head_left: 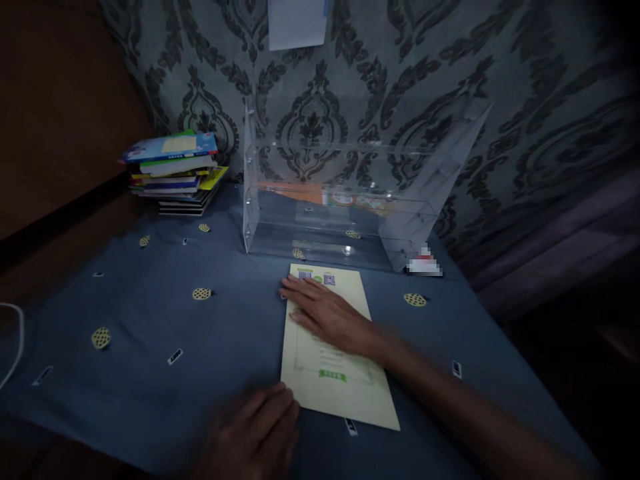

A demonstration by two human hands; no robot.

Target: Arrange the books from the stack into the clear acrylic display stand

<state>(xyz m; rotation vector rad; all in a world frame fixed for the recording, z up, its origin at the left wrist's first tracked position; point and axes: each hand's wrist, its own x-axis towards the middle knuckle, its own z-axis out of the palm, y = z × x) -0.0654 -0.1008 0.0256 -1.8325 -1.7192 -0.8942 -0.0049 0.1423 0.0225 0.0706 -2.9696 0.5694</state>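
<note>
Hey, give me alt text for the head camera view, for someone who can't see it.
A person's right hand lies flat over a pale booklet on a blue pineapple-patterned cloth, with the left hand curled at the booklet's near left corner. Beyond stands a clear rack, with stacked books to its left, before a patterned wall.

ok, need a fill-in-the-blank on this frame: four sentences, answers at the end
1. The hand lying across the pale booklet is the person's ____ one.
2. The book stack is to the ____ of the clear rack.
3. The ribbon printed on the booklet is ____.
4. The patterned wallpaper is ____ the rack.

Missing: right; left; green; behind.
</note>
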